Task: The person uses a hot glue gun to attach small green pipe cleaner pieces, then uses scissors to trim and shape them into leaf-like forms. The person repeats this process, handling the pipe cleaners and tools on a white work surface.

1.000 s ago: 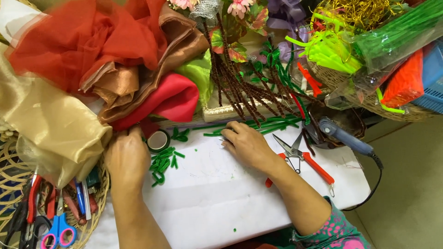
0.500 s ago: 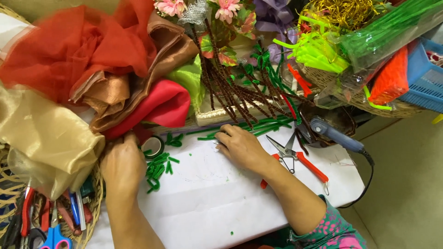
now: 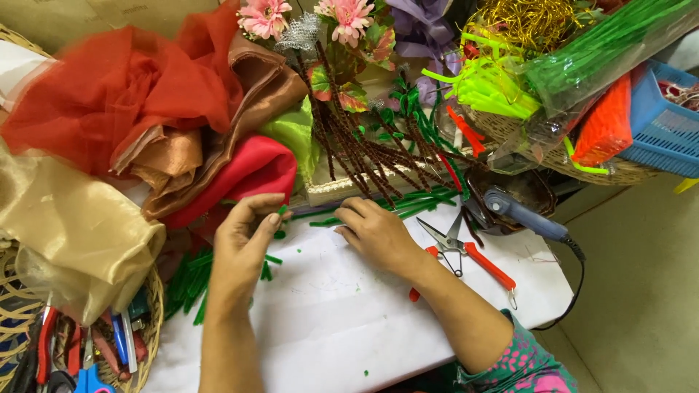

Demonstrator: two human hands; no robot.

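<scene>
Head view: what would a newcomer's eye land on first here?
Probably the red fabric heaped at upper left, over gold cloth. At centre, the left hand pinches a small green piece while the right hand rests on the white table, beside red-handled snips.

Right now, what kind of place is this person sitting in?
Probably a craft table for making artificial flowers. Bright fabrics are heaped up, pink fake flowers stand at the back, and red-handled snips lie on the white table. The left hand pinches a small green piece.

The blue basket [image 3: 666, 127] is cut off at the right edge; scissors [image 3: 87, 378] at the bottom.
</scene>
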